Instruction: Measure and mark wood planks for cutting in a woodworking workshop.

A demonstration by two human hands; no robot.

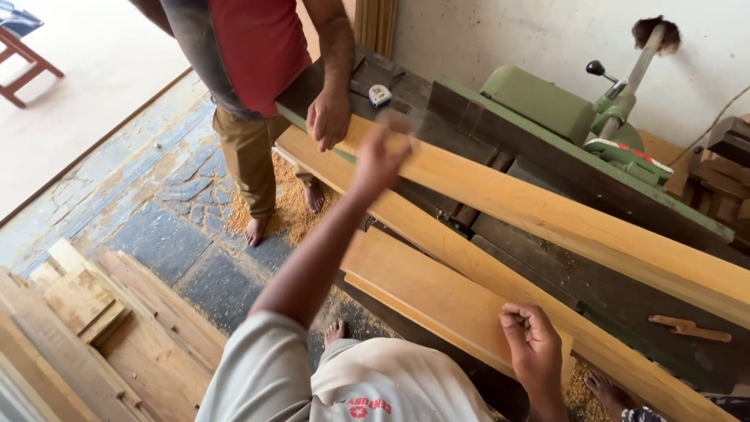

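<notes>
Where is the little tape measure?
The tape measure sits on the green planer's dark table, top middle, just right of the co-worker's hand.

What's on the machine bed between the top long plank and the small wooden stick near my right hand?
Head view: only bare dark machine bed separates the long plank from the small wooden stick.

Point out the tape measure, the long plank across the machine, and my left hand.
tape measure (380, 95), head view, on its round case.
long plank (547, 211), head view, on its broad top face.
left hand (380, 153), head view, on the back of the hand.
</notes>
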